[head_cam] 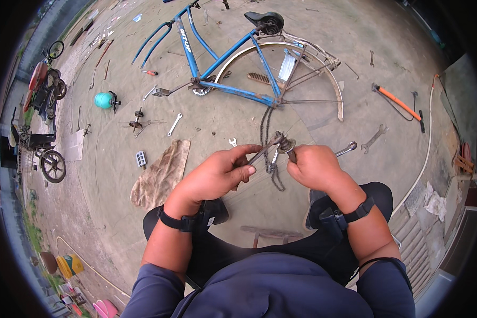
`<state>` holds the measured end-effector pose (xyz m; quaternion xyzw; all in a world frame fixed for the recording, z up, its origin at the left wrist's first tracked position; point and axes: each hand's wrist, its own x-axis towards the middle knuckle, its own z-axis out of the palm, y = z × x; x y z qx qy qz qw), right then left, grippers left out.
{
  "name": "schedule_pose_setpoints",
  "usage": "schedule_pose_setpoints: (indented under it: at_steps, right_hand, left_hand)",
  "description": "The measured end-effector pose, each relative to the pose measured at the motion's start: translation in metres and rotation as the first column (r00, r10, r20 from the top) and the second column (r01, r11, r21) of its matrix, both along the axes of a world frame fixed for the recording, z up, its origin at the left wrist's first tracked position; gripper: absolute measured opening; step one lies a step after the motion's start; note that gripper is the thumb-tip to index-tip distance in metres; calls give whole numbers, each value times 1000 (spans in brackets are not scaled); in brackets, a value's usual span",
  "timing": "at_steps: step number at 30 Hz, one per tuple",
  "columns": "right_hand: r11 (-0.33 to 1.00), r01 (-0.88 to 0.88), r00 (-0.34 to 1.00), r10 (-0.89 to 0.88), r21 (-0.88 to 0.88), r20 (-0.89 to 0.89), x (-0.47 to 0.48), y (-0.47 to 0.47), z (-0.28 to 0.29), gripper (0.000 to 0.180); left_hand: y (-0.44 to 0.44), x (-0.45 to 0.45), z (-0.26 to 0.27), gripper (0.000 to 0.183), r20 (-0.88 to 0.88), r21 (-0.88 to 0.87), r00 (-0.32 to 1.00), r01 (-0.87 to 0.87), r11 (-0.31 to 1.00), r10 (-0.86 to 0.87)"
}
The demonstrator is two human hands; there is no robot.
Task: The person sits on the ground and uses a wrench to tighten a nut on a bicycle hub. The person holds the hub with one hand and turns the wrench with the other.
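Note:
My left hand (218, 173) grips a dark, slim metal lever (263, 151), perhaps a wrench or crank, whose far end meets a rusty threaded bicycle part (287, 145). That part, which looks like a hub or axle with a round flange, is held at its near end by my right hand (316, 167). Below the two hands a bicycle chain (278, 181) lies on the ground. A combination wrench (346, 148) sticks out from beyond my right hand. Ahead lies a blue bicycle frame (238, 51) with a black saddle (264, 22) and a rear mudguard (339, 93).
A stained cloth (163, 175), a pedal (141, 159), a wrench (175, 124) and a hub with loose spokes (136, 120) lie to the left. On the right are an open-end wrench (373, 139) and an orange hand pump (398, 102). A low wooden stool (271, 232) stands between my legs.

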<state>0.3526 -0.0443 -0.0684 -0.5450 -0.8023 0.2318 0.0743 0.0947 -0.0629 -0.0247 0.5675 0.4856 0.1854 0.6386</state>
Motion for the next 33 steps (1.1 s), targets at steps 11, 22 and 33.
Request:
schedule_pose_setpoints:
  at_steps: [11,22,33]
  right_hand:
    - [1000,8,996,-8,-7,88,1,-1,3,25]
    - [995,-4,990,19,-102,143,-1,2,19,28]
    - [994,2,993,11,-109,121,-2,0,29,28]
  left_hand:
    - [-7,20,-26,22,-364,522,919,65,851,152]
    - [-8,17,-26,23,-343,648,917,74,758,204]
    - [-6,13,-25,20,-305,685,934,80,724,186]
